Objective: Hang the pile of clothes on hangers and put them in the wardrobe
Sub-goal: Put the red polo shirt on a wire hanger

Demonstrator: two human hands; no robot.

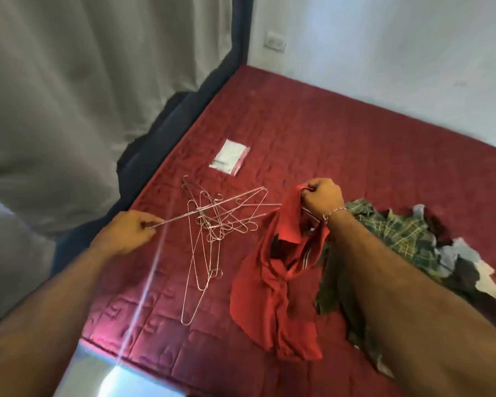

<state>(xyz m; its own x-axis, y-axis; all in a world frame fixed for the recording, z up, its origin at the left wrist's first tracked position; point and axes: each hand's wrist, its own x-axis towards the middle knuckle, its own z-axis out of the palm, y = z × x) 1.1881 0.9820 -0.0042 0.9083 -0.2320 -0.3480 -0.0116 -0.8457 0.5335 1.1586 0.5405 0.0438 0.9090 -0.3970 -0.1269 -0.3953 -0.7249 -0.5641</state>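
Lots of cloth and thin wire on this bed

The dark red quilted mattress [341,133] looks like matt stitched fabric with a slight sheen. The tangle of thin metal wire hangers [212,224] is shiny and smooth, the red collared shirt [269,305] soft matt cloth, and the green plaid shirt [395,233] a woven fabric. The small clear plastic bag [229,157] is glossy, the grey curtain [69,96] plain matt cloth.

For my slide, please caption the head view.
Left hand pinches a hanger; right hand lifts a red shirt.
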